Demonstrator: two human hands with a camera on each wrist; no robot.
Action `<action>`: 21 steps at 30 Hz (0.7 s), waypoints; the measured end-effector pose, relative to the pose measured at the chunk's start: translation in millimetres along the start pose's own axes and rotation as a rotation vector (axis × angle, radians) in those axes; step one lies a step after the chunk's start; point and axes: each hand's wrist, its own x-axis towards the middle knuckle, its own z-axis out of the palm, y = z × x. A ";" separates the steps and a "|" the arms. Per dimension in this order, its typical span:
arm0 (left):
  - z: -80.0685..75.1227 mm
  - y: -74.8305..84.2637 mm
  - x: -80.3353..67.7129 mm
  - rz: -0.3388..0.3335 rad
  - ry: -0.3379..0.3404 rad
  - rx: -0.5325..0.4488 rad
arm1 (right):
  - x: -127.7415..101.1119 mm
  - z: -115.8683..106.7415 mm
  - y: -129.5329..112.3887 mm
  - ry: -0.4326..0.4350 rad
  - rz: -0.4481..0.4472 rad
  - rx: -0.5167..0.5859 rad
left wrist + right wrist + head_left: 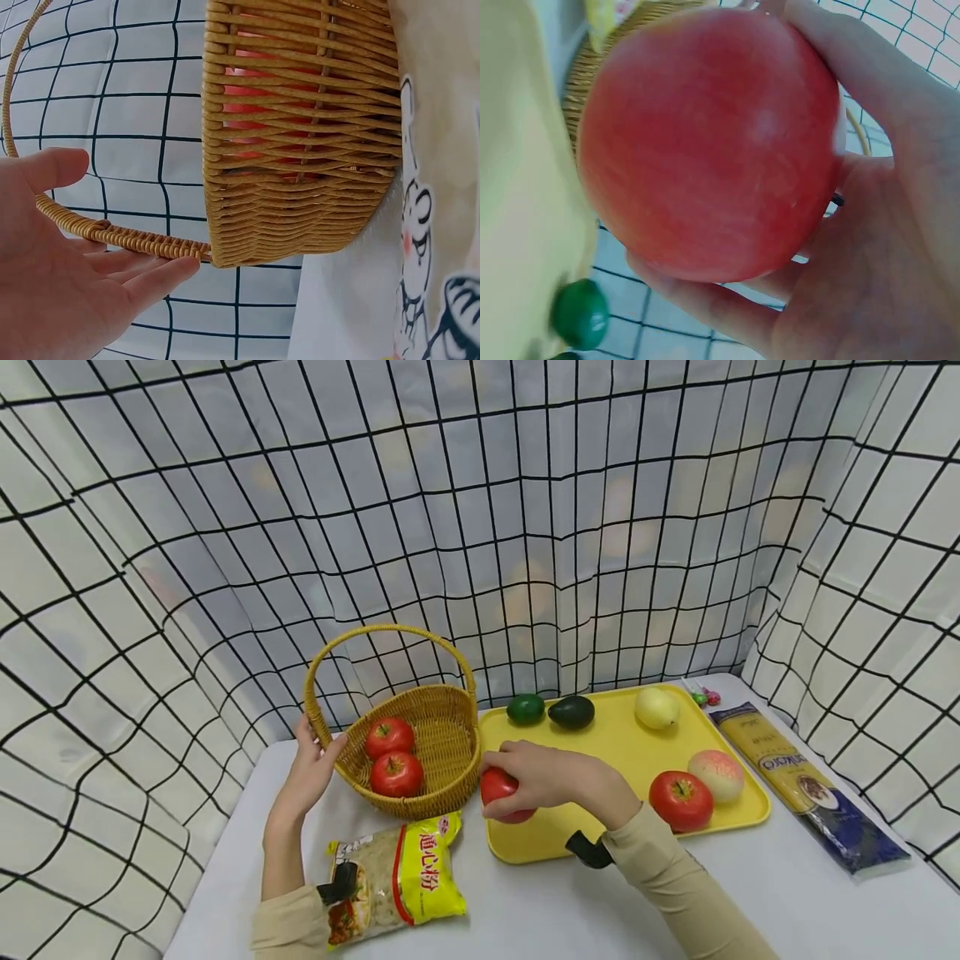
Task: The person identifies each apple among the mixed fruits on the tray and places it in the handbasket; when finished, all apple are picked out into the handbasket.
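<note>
Round red apple (pixel 501 793) in right hand (pixel 551 779); no long axis

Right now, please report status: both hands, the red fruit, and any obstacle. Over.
Right hand grips red fruit over yellow tray edge. Left hand open, steadying basket at its handle. Two tomatoes already inside; path to basket looks clear.

The right hand (pixel 555 777) grips a red apple (pixel 501 792) at the yellow tray's (pixel 600 756) left edge. The left hand (pixel 311 768) rests, fingers straight, against the wicker basket (pixel 442 735), which holds two tomatoes (pixel 392 756).
</note>
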 end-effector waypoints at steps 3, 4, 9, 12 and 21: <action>0.3 1.5 1.7 0.008 0.001 0.013 | 10.3 -10.2 -14.0 0.020 -0.042 -0.053; 0.5 1.9 1.5 0.008 0.003 0.019 | 15.3 -12.5 -18.5 0.021 -0.058 -0.076; 2.2 1.3 1.5 0.018 0.007 0.014 | 55.2 -20.6 -34.3 -0.044 -0.108 -0.149; 2.3 0.6 0.8 0.014 0.008 0.012 | 85.5 -23.1 -35.0 -0.131 -0.119 -0.151; 1.3 1.4 2.2 -0.005 0.011 0.022 | 151.1 -17.8 -25.2 -0.237 -0.023 -0.199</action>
